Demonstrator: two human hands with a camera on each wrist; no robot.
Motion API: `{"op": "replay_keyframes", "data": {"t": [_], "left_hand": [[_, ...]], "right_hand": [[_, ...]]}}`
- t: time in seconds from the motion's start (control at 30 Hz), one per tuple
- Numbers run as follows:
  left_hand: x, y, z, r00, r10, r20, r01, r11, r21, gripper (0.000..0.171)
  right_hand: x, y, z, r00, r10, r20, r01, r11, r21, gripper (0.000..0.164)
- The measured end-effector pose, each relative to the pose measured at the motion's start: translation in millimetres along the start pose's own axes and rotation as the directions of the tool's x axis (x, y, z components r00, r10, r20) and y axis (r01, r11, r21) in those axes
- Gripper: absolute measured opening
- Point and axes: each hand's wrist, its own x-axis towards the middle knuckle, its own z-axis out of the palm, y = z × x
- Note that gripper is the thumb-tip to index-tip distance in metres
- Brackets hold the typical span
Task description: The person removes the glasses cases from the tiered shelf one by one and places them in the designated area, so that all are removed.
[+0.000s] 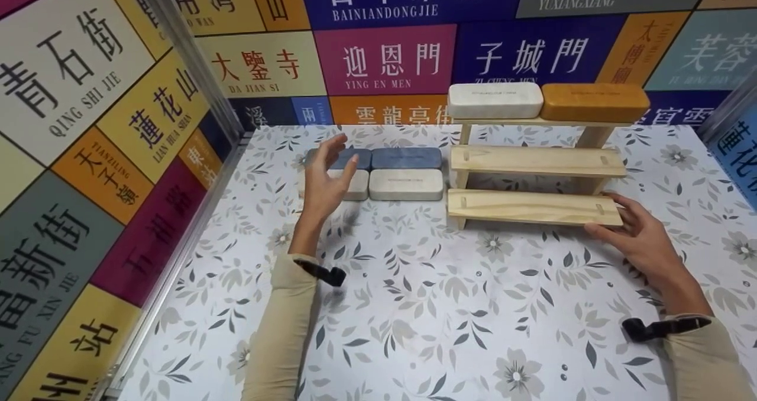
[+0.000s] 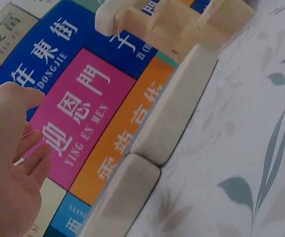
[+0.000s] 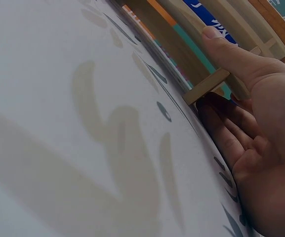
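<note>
A three-tier wooden display stand (image 1: 535, 207) is on the table at the right. My right hand (image 1: 647, 241) grips the right end of its lowest board, thumb in front and fingers behind; the right wrist view shows the thumb (image 3: 226, 49) along the board. On the top tier sit a white oblong case (image 1: 495, 100) and an orange one (image 1: 594, 102), like glasses cases. Left of the stand lie two blue cases (image 1: 407, 158) behind two off-white cases (image 1: 406, 185). Over the left pair is my left hand (image 1: 327, 179), fingers apart and holding nothing; it partly hides them.
A white leaf-patterned cloth (image 1: 426, 306) covers the table. Panels with Chinese place names (image 1: 384, 58) stand along the back and left sides, with a metal frame edge (image 1: 171, 229) at the left. A black strap (image 1: 322, 272) is on each wrist.
</note>
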Motion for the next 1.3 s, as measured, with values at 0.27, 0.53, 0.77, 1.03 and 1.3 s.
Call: {"op": "replay_keyframes", "data": {"t": [0.27,0.53,0.77,1.03,1.3], "left_hand": [[6.3,14.8,22.7,0.997,0.07,0.025,-0.068,0.996,-0.06,0.046],[20.7,33.1,54.4,0.992,0.109,0.065,-0.103,0.991,-0.086,0.048],[25.2,45.9,87.3,0.99,0.104,0.095,-0.092,0.987,-0.129,0.048],[35.8,60.1,121.2,0.983,0.1,0.156,-0.08,0.988,-0.13,0.053],[47.9,68.6,147.4,0.984,0.03,0.174,-0.006,0.99,-0.138,0.067]], "right_hand": [[-1,0,0,1.0,0.0,0.009,0.001,1.0,-0.017,0.086],[-2,0,0,1.0,0.005,0.009,-0.005,1.0,-0.019,0.087],[-1,0,0,1.0,0.013,-0.002,-0.013,1.0,-0.026,0.087],[0,-1,1,1.0,0.01,-0.005,-0.01,0.999,0.038,0.086],[-1,-2,3,1.0,0.004,-0.001,-0.004,0.997,0.08,0.085]]}}
